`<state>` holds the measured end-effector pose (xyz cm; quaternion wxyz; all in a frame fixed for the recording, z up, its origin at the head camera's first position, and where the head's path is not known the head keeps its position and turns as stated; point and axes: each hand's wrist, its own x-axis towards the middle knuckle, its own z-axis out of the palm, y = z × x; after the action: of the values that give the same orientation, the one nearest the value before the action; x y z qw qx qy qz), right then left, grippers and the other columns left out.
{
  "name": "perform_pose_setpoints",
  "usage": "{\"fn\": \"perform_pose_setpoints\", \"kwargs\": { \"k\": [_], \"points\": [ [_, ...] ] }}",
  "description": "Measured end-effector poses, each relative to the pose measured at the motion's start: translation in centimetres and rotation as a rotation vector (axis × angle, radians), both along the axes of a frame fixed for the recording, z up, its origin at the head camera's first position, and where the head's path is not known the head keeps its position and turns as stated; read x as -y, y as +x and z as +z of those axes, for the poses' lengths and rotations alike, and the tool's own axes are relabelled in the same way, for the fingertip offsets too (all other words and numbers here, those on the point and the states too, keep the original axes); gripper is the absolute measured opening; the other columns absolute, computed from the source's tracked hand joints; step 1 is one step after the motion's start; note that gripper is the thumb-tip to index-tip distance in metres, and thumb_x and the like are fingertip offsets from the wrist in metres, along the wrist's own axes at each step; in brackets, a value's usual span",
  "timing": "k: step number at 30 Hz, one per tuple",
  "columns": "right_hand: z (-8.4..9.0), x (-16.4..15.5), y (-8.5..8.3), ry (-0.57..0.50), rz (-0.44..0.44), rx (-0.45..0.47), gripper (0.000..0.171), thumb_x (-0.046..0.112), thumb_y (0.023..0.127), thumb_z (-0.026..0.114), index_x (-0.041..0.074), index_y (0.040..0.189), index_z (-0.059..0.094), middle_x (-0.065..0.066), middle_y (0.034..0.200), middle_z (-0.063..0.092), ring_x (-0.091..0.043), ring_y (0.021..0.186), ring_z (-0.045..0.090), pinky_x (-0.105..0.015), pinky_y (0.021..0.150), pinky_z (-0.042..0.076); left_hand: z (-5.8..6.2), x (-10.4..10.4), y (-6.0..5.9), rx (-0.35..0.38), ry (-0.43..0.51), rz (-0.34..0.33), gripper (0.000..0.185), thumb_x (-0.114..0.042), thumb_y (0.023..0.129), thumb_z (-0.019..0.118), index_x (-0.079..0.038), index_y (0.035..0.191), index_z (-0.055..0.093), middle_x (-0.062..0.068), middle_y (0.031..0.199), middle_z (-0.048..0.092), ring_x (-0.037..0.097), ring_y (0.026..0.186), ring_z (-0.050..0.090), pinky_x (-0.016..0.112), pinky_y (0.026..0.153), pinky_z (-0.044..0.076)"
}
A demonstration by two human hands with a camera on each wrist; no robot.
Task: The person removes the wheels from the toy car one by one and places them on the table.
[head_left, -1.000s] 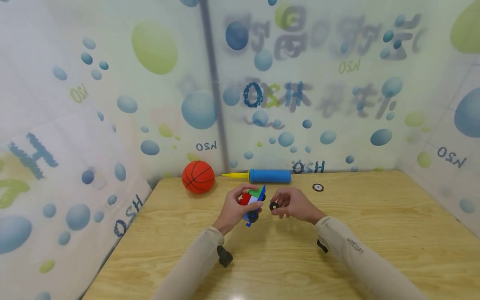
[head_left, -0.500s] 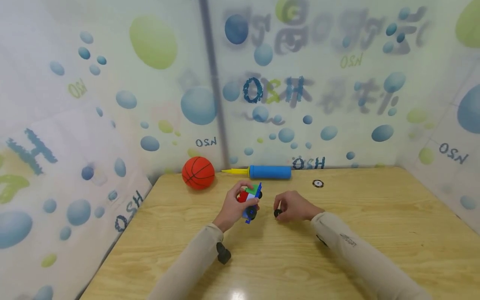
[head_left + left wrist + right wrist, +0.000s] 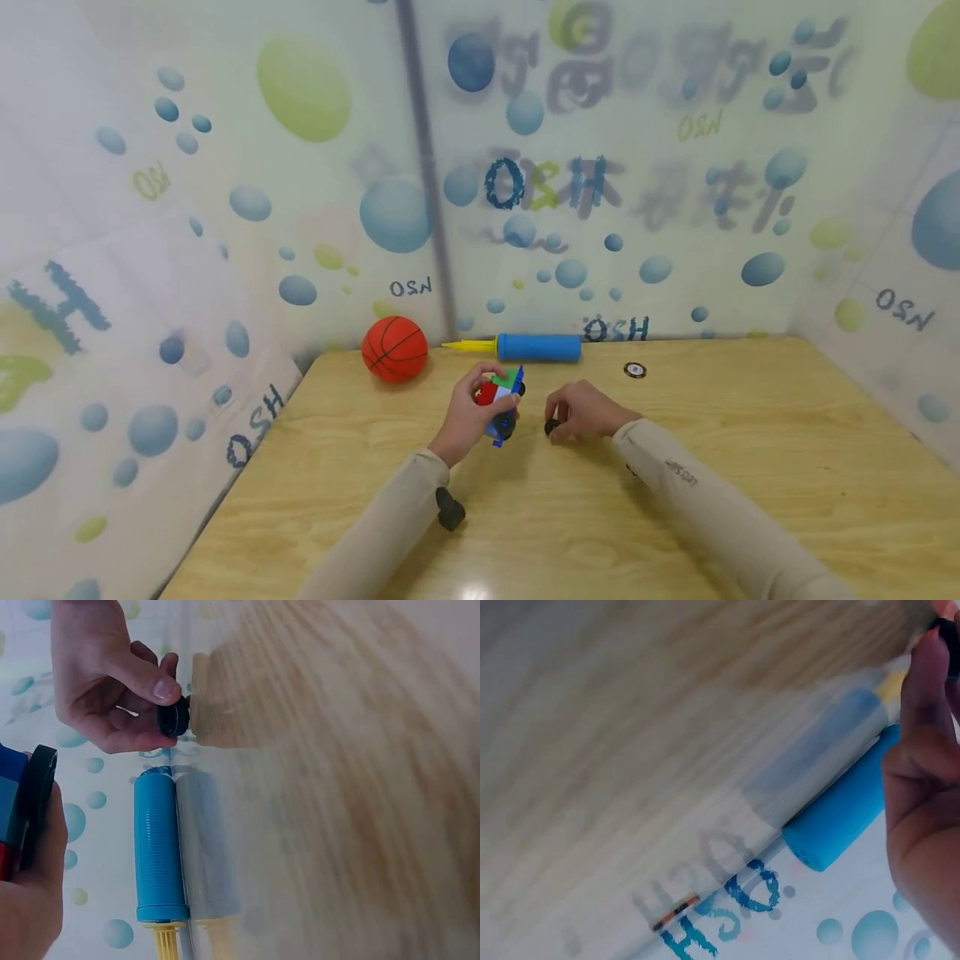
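Note:
My left hand [image 3: 467, 418] grips a small toy vehicle [image 3: 501, 408] with red, green, white and blue parts and black wheels, held tilted above the table. To its right, my right hand [image 3: 587, 411] pinches a small black toy wheel [image 3: 174, 717] between thumb and fingers, low over the tabletop. A gap separates the wheel from the toy. In the left wrist view the toy shows only partly at the left edge, and in the right wrist view the black wheel is cut off at the upper right corner.
On the wooden table [image 3: 570, 517], a red basketball-patterned ball [image 3: 394, 350] sits at the back left. Beside it lies a blue hand pump [image 3: 538, 347] with a yellow nozzle, along the back wall. A round poker chip [image 3: 635, 370] lies at the back right.
My right hand has lowered with the black wheel, which turned from facing the camera to lying flatter. My left hand has moved slightly left with the toy vehicle, still gripping it.

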<state>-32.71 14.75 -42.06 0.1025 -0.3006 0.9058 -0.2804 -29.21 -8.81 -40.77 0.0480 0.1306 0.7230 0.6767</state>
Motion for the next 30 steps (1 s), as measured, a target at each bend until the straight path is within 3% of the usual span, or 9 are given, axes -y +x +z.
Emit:
{"fn": "perform_pose_setpoints", "kwargs": {
  "k": [3, 10, 19, 23, 30],
  "points": [
    [0.0, -0.1, -0.3, 0.031, -0.014, -0.045, 0.015, 0.018, 0.081, 0.084, 0.016, 0.094, 0.077, 0.005, 0.073, 0.069, -0.007, 0.06, 0.059, -0.023, 0.061, 0.05, 0.2, -0.2, -0.1, -0.001, 0.039, 0.006, 0.041, -0.018, 0.093, 0.073, -0.012, 0.127, 0.052, 0.015, 0.112, 0.061, 0.017, 0.077, 0.073, 0.036, 0.08, 0.062],
    [0.0, -0.4, -0.6, 0.047, -0.014, -0.05, 0.019, 0.018, 0.083, 0.082, 0.016, 0.101, 0.078, 0.005, 0.071, 0.067, -0.007, 0.061, 0.057, -0.024, 0.061, 0.049, 0.3, -0.3, -0.4, 0.044, 0.08, -0.004, 0.04, -0.016, 0.094, 0.069, -0.01, 0.128, 0.049, 0.011, 0.108, 0.061, 0.017, 0.075, 0.072, 0.035, 0.078, 0.062],
    [0.2, -0.2, -0.4, 0.025, -0.015, -0.042, 0.031, 0.02, 0.087, 0.079, 0.013, 0.116, 0.074, 0.003, 0.078, 0.07, -0.006, 0.064, 0.059, -0.024, 0.062, 0.051, -0.1, -0.4, -0.4, 0.117, 0.157, -0.004, 0.026, -0.01, 0.098, 0.063, -0.013, 0.121, 0.05, 0.011, 0.107, 0.05, 0.02, 0.075, 0.07, 0.034, 0.067, 0.062],
    [1.2, 0.1, 0.6, -0.083, 0.014, -0.053, 0.022, 0.017, 0.091, 0.074, 0.009, 0.112, 0.075, 0.001, 0.079, 0.07, -0.012, 0.065, 0.062, -0.024, 0.062, 0.052, -0.2, -0.4, -0.4, 0.102, 0.148, 0.014, 0.027, -0.011, 0.098, 0.063, -0.012, 0.121, 0.05, 0.012, 0.107, 0.048, 0.018, 0.075, 0.07, 0.033, 0.067, 0.061],
    [3.6, 1.2, 3.8, -0.349, 0.085, 0.072, 0.02, 0.017, 0.093, 0.071, 0.006, 0.11, 0.074, -0.007, 0.086, 0.072, -0.023, 0.064, 0.063, -0.043, 0.062, 0.058, 0.0, -0.3, -0.2, 0.018, 0.03, 0.063, 0.035, -0.013, 0.096, 0.067, -0.011, 0.127, 0.051, 0.013, 0.111, 0.053, 0.02, 0.089, 0.07, 0.031, 0.078, 0.061]
  ]
}}
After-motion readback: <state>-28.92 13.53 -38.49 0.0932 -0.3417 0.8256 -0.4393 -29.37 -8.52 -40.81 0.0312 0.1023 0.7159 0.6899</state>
